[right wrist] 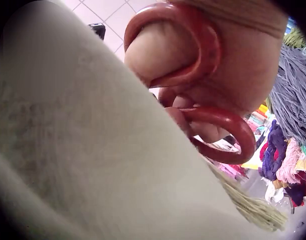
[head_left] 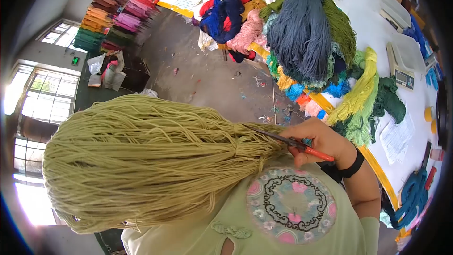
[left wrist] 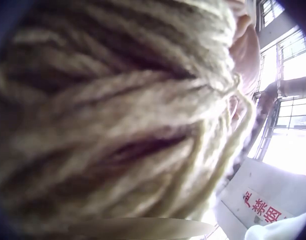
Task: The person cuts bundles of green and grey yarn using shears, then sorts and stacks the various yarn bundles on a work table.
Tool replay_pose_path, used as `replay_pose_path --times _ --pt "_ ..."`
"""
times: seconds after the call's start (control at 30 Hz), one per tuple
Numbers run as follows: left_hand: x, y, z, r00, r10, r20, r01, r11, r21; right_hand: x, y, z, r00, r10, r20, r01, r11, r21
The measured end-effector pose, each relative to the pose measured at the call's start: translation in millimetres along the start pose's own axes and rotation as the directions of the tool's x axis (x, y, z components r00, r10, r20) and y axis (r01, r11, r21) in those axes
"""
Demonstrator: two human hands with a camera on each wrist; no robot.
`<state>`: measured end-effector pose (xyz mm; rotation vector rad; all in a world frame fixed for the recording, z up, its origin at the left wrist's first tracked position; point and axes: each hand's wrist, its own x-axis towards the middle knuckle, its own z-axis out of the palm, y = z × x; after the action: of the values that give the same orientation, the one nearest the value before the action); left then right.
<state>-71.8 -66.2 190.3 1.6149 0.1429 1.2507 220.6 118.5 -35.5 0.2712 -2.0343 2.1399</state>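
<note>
A thick skein of olive-green yarn (head_left: 141,160) stretches across the front of the body in the head view, cinched by a tie (head_left: 238,144) near its right end. My right hand (head_left: 321,139) holds scissors (head_left: 321,154) with red handles and dark blades, the tips lying over the yarn beside the tie. In the right wrist view, fingers pass through the red handle loops (right wrist: 210,45). Yarn covers my left hand in the head view; only part of the left hand (left wrist: 245,50) shows past the strands in the left wrist view, and I cannot tell its grip.
A white table (head_left: 358,23) with a yellow edge stands at the right, heaped with grey-blue yarn (head_left: 302,28) and other colourful skeins. Scales (head_left: 401,78) sit on it. Racks of coloured yarn (head_left: 118,14) line the far wall. Thread scraps litter the floor (head_left: 203,75).
</note>
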Motion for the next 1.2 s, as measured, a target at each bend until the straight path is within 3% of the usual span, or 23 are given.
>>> replay_pose_path --times 0.13,0.23,0.57,0.83,1.07,1.13,1.17,1.2 --pt "-2.6 18.4 3.9 0.999 -0.016 -0.045 0.017 0.999 0.043 4.9 -2.4 -4.1 0.995 0.066 0.081 -0.061 0.996 -0.065" --pt "-4.2 29.2 6.5 0.997 -0.018 -0.074 0.023 0.998 0.067 9.1 0.1 -2.6 0.999 -0.001 0.054 0.006 0.996 -0.091" --pt "-11.2 72.9 24.9 0.984 -0.032 -0.177 0.061 0.985 0.160 20.1 2.1 -5.5 0.991 0.063 0.120 -0.053 0.995 -0.086" --pt "-21.2 104.2 42.6 0.969 -0.023 -0.245 0.081 0.969 0.232 23.8 10.6 -8.8 0.999 -0.040 -0.018 0.041 0.999 0.010" --pt "-32.3 125.8 62.2 0.947 -0.027 -0.321 0.119 0.955 0.271 26.5 9.1 -9.9 0.998 -0.020 -0.066 0.016 0.998 -0.052" --pt "-36.5 129.2 68.7 0.937 -0.030 -0.348 0.132 0.953 0.274 24.9 9.8 -8.7 0.984 -0.015 -0.179 0.019 1.000 0.022" --pt "-38.2 130.3 70.7 0.932 -0.032 -0.361 0.138 0.952 0.272 26.0 6.5 -5.9 0.982 0.055 -0.180 -0.006 0.966 0.260" --pt "-40.2 131.4 73.1 0.927 -0.035 -0.373 0.144 0.952 0.269 29.0 0.1 -4.0 0.981 0.063 -0.185 -0.012 0.964 0.265"
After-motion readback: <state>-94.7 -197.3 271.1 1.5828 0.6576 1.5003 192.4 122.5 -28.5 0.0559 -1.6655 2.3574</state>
